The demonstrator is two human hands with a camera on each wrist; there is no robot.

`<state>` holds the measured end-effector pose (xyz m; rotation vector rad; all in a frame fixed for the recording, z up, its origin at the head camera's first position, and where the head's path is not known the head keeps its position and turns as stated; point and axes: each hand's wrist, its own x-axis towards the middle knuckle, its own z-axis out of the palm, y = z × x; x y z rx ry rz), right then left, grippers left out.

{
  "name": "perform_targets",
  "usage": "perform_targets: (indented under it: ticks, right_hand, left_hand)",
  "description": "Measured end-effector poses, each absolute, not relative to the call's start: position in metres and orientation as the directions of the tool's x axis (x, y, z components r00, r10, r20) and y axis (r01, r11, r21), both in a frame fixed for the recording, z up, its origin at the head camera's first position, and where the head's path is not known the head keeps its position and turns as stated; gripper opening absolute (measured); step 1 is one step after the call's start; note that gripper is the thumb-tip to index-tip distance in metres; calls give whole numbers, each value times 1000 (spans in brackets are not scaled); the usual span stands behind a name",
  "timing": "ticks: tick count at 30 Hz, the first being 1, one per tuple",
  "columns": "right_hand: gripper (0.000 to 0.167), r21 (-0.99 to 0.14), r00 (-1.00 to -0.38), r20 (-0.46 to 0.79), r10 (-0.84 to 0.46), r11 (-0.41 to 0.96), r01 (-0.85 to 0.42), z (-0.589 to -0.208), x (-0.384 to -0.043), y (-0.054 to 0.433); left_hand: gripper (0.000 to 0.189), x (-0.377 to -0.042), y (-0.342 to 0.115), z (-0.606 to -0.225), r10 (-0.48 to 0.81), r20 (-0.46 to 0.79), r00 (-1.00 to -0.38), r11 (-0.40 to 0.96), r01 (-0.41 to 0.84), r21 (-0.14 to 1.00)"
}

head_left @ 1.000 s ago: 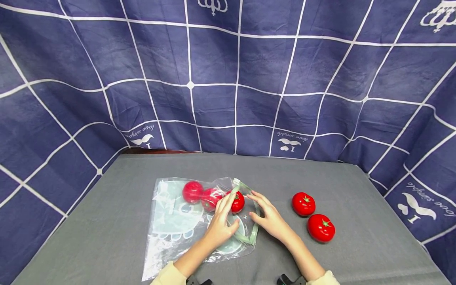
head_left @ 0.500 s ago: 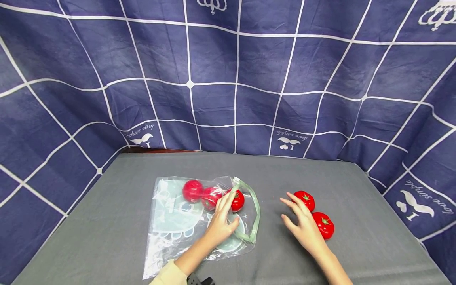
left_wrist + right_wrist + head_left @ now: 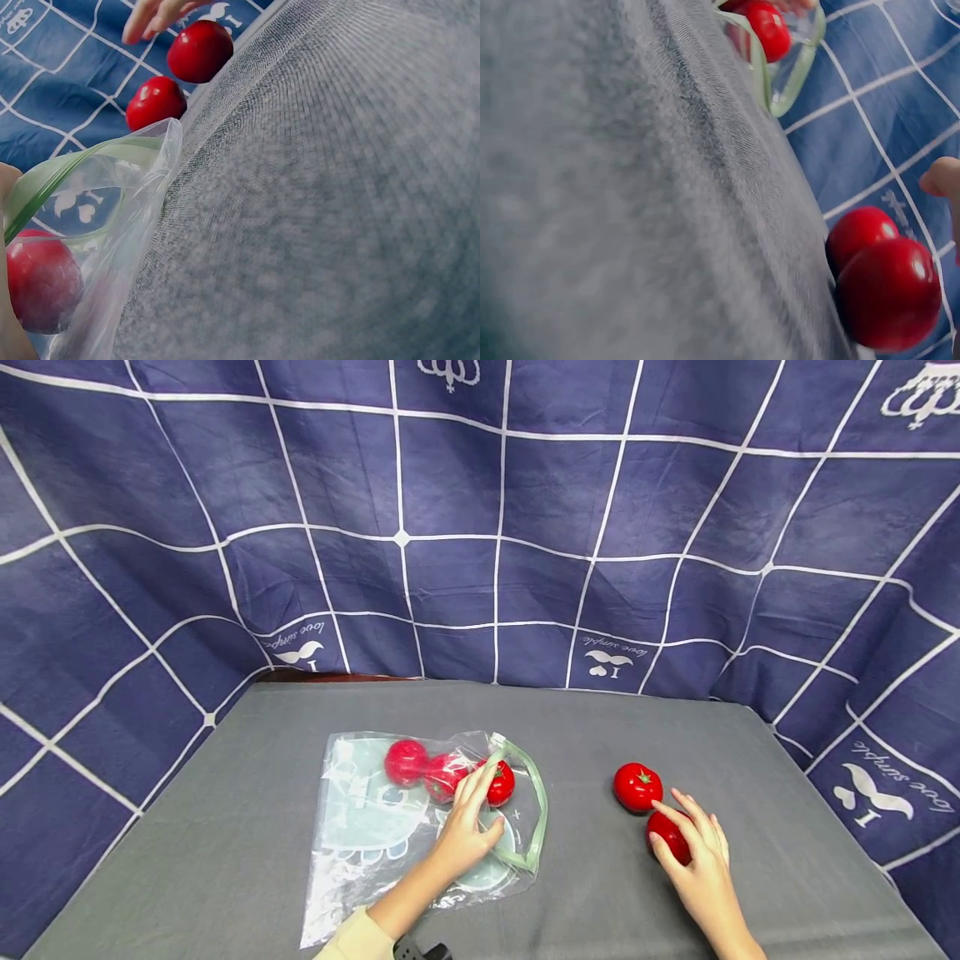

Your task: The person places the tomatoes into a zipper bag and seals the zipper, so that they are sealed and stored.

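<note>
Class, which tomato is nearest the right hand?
The front tomato of the two outside the bag, the only one the right hand curves over.

Red tomatoes (image 3: 637, 787), green-edged clear bag (image 3: 538, 827), white-gridded blue curtain (image 3: 555, 485)

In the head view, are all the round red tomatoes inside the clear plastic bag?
No: one round red tomato lies on the grey cloth, to the right of the clear plastic bag.
</note>
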<state>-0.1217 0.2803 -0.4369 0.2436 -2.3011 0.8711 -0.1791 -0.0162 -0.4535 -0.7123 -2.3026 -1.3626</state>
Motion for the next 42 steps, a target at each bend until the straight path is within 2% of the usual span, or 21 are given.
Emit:
perform_targets:
  ticks: [10, 15, 18, 21, 30, 42]
  right_hand:
    - [45, -667, -869, 458, 187, 718, -197, -448, -114, 292]
    - [45, -769, -912, 319, 258, 633, -89, -452, -117, 294]
    - [45, -803, -920, 277, 277, 592, -64, -453, -117, 293]
    - [47, -783, -919, 298, 260, 617, -79, -453, -117, 294]
    - [56, -677, -884, 448, 131, 696, -240, -454, -116, 300]
    - [46, -718, -893, 414, 175, 666, -202, -442, -113, 299]
  left_hand:
    - [79, -178, -17, -453, 236, 527, -816, 402, 576, 712]
    - [80, -180, -17, -455, 237, 539, -808, 409, 586, 700]
    - [80, -181, -17, -455, 235, 537, -810, 404, 584, 704]
    - [80, -181, -17, -455, 235, 539, -809, 402, 585, 704]
    - [81, -181, -17, -455, 237, 534, -812, 403, 582, 706]
    - [79, -180, -16, -453, 238, 539, -808, 409, 587, 699]
